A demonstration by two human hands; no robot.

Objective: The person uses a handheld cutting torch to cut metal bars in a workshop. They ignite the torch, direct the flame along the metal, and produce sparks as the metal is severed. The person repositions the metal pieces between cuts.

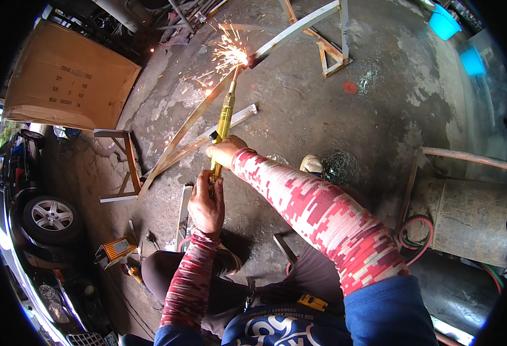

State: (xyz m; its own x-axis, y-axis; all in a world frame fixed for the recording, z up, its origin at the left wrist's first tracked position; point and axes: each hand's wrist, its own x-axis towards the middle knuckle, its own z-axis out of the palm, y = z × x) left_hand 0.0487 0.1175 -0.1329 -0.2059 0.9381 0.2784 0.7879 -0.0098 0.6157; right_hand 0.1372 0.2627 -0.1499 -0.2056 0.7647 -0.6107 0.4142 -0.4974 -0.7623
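A brass cutting torch (224, 118) points away from me, its tip throwing orange sparks (233, 52) where two long metal bars meet. One bar (294, 29) rises to the upper right; the rusty one (181, 130) slopes down to the lower left, across another bar (239, 117). My right hand (226, 151), in a red camouflage sleeve, grips the torch near its valve. Behind it, closer to me, my left hand (206, 205) is closed round the torch's rear end.
Metal stands (128, 161) (331, 57) are left and beyond. A large cardboard sheet (75, 75) is upper left, a black car (52, 222) along the left, gas cylinders (461, 219) with hoses at right, blue buckets (443, 23) upper right, a toolbox (115, 251) by my left knee.
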